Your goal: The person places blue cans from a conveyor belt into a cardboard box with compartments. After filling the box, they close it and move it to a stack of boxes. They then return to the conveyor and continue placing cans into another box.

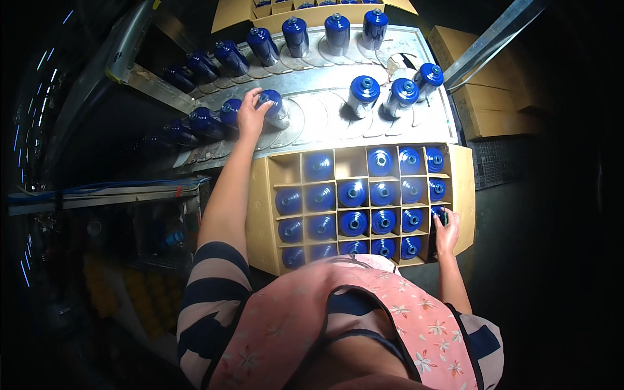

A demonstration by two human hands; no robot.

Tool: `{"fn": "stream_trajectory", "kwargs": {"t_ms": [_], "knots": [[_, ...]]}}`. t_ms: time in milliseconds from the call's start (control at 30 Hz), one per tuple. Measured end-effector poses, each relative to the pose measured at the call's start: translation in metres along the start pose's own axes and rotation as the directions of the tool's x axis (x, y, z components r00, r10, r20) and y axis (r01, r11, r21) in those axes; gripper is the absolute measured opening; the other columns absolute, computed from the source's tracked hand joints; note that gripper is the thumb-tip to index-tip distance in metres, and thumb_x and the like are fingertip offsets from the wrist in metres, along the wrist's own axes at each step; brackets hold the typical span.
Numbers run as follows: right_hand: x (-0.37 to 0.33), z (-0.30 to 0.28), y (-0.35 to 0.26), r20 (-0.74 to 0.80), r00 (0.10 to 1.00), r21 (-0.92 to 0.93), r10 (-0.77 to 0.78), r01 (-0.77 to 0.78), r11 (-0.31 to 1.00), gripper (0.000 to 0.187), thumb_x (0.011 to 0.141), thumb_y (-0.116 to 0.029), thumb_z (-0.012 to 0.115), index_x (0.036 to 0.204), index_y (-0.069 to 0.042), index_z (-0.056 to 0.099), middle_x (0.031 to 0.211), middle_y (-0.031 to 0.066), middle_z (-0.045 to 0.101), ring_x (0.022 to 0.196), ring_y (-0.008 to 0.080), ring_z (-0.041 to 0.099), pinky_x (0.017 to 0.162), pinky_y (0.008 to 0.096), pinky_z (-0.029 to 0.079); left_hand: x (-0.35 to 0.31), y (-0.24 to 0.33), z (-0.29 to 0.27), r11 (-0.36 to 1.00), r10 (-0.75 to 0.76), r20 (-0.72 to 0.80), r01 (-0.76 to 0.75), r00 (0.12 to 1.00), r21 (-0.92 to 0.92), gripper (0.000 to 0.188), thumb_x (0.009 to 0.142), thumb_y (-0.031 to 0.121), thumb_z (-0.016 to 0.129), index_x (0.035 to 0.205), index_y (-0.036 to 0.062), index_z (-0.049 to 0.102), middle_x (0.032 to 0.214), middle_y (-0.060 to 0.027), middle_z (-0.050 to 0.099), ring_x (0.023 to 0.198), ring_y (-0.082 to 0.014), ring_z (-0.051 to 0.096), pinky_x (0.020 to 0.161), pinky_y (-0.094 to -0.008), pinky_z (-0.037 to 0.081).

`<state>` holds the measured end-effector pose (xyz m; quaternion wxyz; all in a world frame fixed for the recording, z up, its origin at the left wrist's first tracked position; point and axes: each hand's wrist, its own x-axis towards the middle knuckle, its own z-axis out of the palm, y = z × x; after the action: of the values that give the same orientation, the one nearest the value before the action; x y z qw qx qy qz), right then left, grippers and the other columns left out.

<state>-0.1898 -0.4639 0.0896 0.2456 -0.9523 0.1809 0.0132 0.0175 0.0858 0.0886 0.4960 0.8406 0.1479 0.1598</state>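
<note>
My left hand (252, 116) is stretched out to the metal conveyor (338, 73), its fingers closed around the upper part of a blue glass bottle (275, 109). That bottle stands on the conveyor and leans slightly; its lower part looks clear. My right hand (447, 232) is at the right edge of a divided cardboard box (260, 214) in front of me. Its fingers are closed on the top of a dark blue bottle (438, 215) in the right-hand column; the palm hides part of it. Several blue bottles (353, 194) stand upright in the box's compartments, necks up.
Along the conveyor's far side runs a row of blue bottles (296, 38). Three more (365, 96) stand at its right end. Another carton (279, 21) sits behind, and brown cartons (491, 120) lie to the right. A metal post (497, 42) slants across the right corner.
</note>
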Motion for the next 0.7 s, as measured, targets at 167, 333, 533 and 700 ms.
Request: {"fn": "stream_trajectory", "kwargs": {"t_ms": [167, 333, 533, 700], "knots": [[-0.004, 0.008, 0.022, 0.203, 0.978, -0.045, 0.05, -0.041, 0.998, 0.046, 0.082, -0.021, 0.074, 0.125, -0.021, 0.055, 0.103, 0.0165, 0.069, 0.095, 0.0374, 0.066, 0.081, 0.0431, 0.052, -0.052, -0.009, -0.032, 0.987, 0.153, -0.108, -0.158, 0.982, -0.035, 0.047, 0.081, 0.006, 0.072, 0.126, 0.0107, 0.061, 0.12, -0.0115, 0.061, 0.111, -0.0216, 0.059, 0.096, -0.0308, 0.046], [0.018, 0.015, 0.029, 0.094, 0.987, 0.111, 0.132, -0.142, 0.984, 0.027, 0.076, -0.02, 0.079, 0.099, -0.011, 0.068, 0.085, 0.0096, 0.071, 0.073, 0.0214, 0.065, 0.071, 0.0335, 0.05, -0.149, -0.04, -0.048, 0.993, -0.075, -0.079, 0.082, 0.994, 0.085, 0.048, 0.081, 0.011, 0.074, 0.127, 0.0109, 0.06, 0.124, -0.0132, 0.058, 0.11, -0.0242, 0.057, 0.098, -0.0348, 0.044], [0.023, -0.103, -0.061, 0.055, 0.989, 0.608, -0.139, 0.077, 0.79, 0.016, 0.08, -0.005, 0.074, 0.095, -0.002, 0.068, 0.078, -0.0055, 0.059, 0.067, 0.0013, 0.048, 0.062, 0.0162, 0.04, -0.232, -0.064, -0.057, 0.945, -0.228, 0.16, 0.179, 0.96, 0.273, 0.07, 0.082, 0.023, 0.075, 0.143, 0.0125, 0.042, 0.142, -0.0202, 0.045, 0.127, -0.0343, 0.044, 0.106, -0.0383, 0.037], [0.057, -0.161, -0.179, -0.098, 0.904, 0.469, -0.417, 0.411, 0.782, 0.02, 0.08, -0.009, 0.077, 0.098, -0.006, 0.069, 0.086, -0.0021, 0.062, 0.074, 0.0031, 0.053, 0.066, 0.0167, 0.043, -0.238, -0.059, -0.028, 0.966, -0.15, 0.06, 0.134, 0.987, 0.221, 0.07, 0.089, 0.024, 0.066, 0.146, 0.0039, 0.031, 0.146, -0.0207, 0.039, 0.132, -0.0365, 0.038, 0.11, -0.0412, 0.031]]}}
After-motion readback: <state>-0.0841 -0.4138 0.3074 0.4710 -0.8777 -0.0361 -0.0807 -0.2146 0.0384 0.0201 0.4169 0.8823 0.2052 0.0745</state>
